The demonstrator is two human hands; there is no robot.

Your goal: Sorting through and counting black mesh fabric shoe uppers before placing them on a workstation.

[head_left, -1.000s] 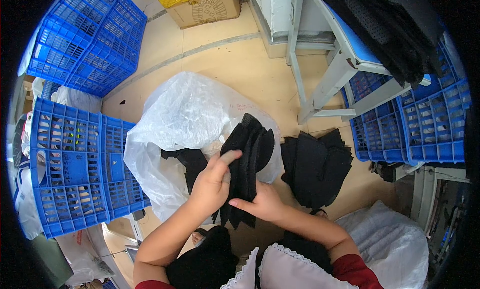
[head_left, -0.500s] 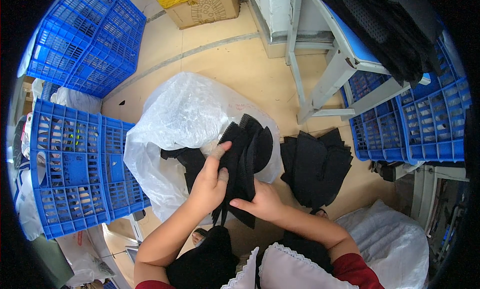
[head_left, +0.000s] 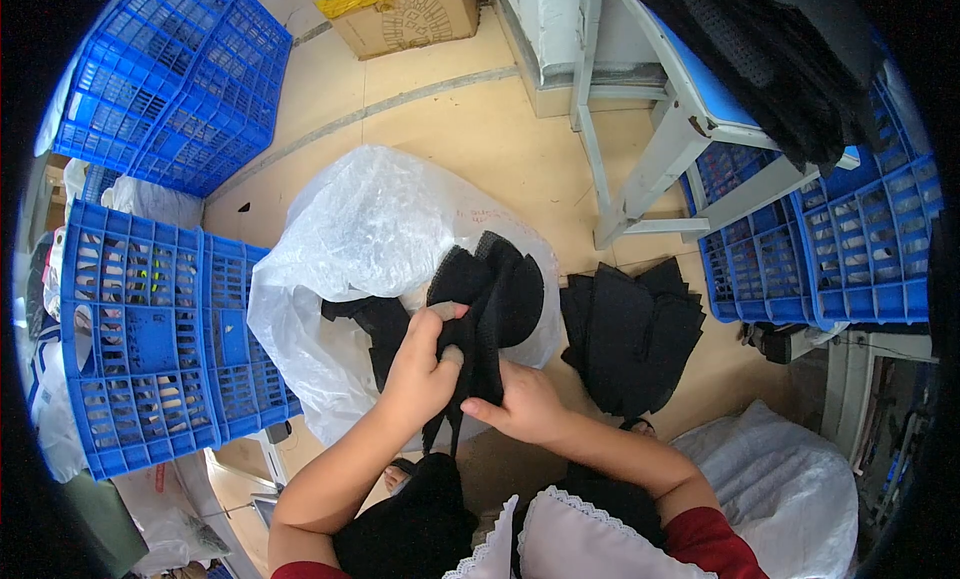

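Observation:
Between my two hands is a bundle of black fabric pieces (head_left: 515,294), with rounded and pointed ends fanning away from me. My left hand (head_left: 425,364) grips its left side, the covered thumb and finger tips pressing on the cloth. My right hand (head_left: 520,404) closes on the right, lower side, its thumb on top and its other fingers hidden behind. Below the bundle lies a white translucent plastic bag (head_left: 365,209) on the floor, with more black pieces (head_left: 380,329) showing at its opening. A separate pile of black fabric pieces (head_left: 635,334) rests on the floor to the right.
Blue plastic crates (head_left: 150,339) stand at the left, with further blue crates (head_left: 820,254) at the right. A white-framed stool (head_left: 660,174) at the upper right bears dark mesh fabric (head_left: 770,59). A cardboard box (head_left: 410,21) sits at the back, and a white sack (head_left: 780,479) lies lower right.
The bundle's pieces have bent and shifted between my hands, the rounded end spreading wider. My left fingers have come down slightly, and the lower ends of the cloth hang closer together.

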